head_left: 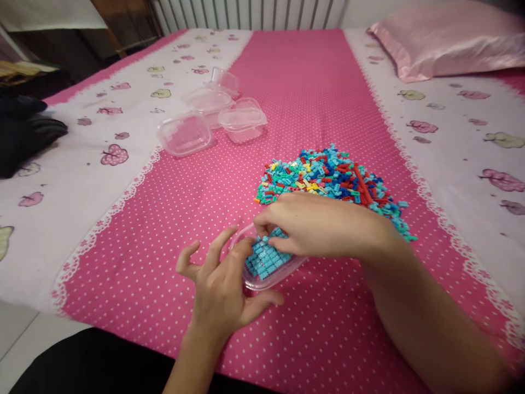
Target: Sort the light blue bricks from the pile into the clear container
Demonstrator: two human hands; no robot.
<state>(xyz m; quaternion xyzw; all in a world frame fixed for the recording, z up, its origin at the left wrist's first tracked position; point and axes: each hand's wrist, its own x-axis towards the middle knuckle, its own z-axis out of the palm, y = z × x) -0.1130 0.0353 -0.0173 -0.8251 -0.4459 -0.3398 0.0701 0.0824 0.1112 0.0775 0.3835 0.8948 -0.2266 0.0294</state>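
A clear plastic container (pixel 251 284) lies on the bed in front of me, with light-blue toy bricks (pixel 266 260) set in neat rows inside it. My left hand (pixel 219 284) is at its left side, fingers spread, the index fingertip reaching over the rim to the bricks. From the right, my right hand (pixel 305 224) reaches over the container, thumb and fingers pinched around a small light-blue brick (pixel 266 239) at the top of the rows. The right hand covers the container's far right part. Just behind that hand is a heap of loose bricks (pixel 328 169), mostly blue, teal and red, some yellow.
Several clear plastic containers (pixel 186 135) stand grouped at the back left. A pink pillow (pixel 455 41) lies at the far right, and a black glove-like item (pixel 28 131) at the left edge. The bedspread (pixel 164 208) is pink with white dots.
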